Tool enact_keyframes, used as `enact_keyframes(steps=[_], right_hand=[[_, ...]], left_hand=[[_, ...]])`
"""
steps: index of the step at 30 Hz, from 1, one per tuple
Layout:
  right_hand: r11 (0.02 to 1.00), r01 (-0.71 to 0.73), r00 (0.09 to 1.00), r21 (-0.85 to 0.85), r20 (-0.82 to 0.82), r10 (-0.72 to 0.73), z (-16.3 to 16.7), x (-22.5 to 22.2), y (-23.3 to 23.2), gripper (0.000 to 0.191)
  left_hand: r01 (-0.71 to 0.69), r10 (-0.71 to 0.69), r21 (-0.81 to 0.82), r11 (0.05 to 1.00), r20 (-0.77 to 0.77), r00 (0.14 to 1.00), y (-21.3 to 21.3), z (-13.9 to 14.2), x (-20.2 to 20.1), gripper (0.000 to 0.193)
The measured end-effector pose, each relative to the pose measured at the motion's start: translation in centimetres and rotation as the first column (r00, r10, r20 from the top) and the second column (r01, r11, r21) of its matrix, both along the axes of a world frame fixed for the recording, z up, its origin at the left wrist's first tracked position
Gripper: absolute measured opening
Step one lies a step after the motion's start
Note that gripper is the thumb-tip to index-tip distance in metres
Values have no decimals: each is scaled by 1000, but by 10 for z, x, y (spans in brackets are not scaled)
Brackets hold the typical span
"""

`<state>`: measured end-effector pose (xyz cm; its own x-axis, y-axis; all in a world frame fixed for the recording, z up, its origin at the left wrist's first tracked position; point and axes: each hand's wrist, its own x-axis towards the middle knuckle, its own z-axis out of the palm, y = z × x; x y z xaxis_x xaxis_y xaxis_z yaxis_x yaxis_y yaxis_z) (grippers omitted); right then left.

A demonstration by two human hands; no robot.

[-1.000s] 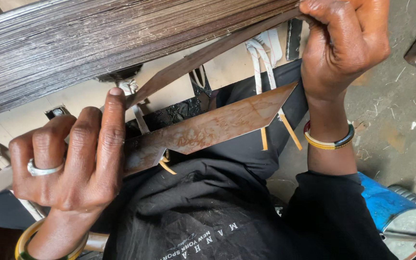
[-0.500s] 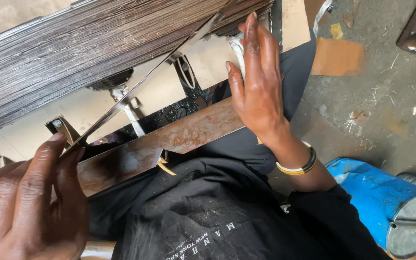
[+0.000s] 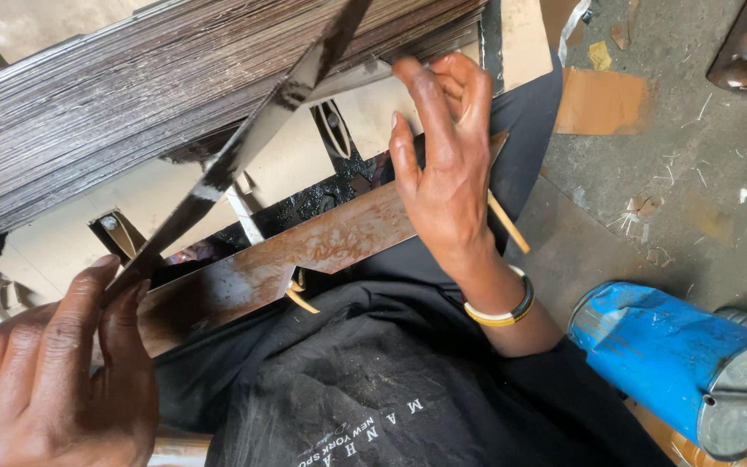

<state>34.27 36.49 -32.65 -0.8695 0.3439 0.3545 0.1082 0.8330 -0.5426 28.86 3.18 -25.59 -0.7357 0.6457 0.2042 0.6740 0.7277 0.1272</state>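
Below the big stack of thin metal sheets point(image 3: 131, 112), the left hand point(image 3: 54, 372) pinches the lower end of a long dark metal strip point(image 3: 244, 156) slanting up across the stack. The right hand point(image 3: 443, 164), fingers loosely spread, touches the strip's underside above the rusty plate point(image 3: 304, 255).

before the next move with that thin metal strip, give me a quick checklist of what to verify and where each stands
1. Left hand grip on the thin metal strip: ok, thumb and fingers pinch its lower end.
2. Right hand on the strip: cannot tell, fingertips are up by its upper part near the stack of thin sheets, contact is not clear.
3. Strip shape: ok, it runs straight on a diagonal from the left hand toward the stack.
4. Rusty plate: ok, it lies flat across the lap below the strip.
5. Fingers near sheet edges: not ok, both hands are bare.
6. Blue cylinder: ok, it lies apart from both hands.
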Motion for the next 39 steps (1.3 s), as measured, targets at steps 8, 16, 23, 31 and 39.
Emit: enact_keyframes(steps=[8, 16, 23, 31, 39], right_hand=[[999, 45, 994, -10, -96, -46, -9, -10, -10, 42], [792, -161, 973, -589, -230, 26, 2, -5, -10, 62], [983, 6, 985, -181, -168, -37, 40, 14, 59, 43], [945, -162, 924, 283, -292, 246, 27, -32, 119, 23], [940, -53, 943, 338, -292, 159, 21, -27, 127, 25]], left_hand=[[-67, 67, 84, 994, 3, 998, 6, -9, 12, 25], [-41, 53, 163, 986, -73, 996, 35, -18, -2, 20], [4, 33, 161, 987, -230, 973, 64, -37, -27, 19], [42, 14, 155, 987, -339, 941, 100, -24, -28, 28], [32, 39, 202, 979, -340, 940, 118, -34, -40, 30]])
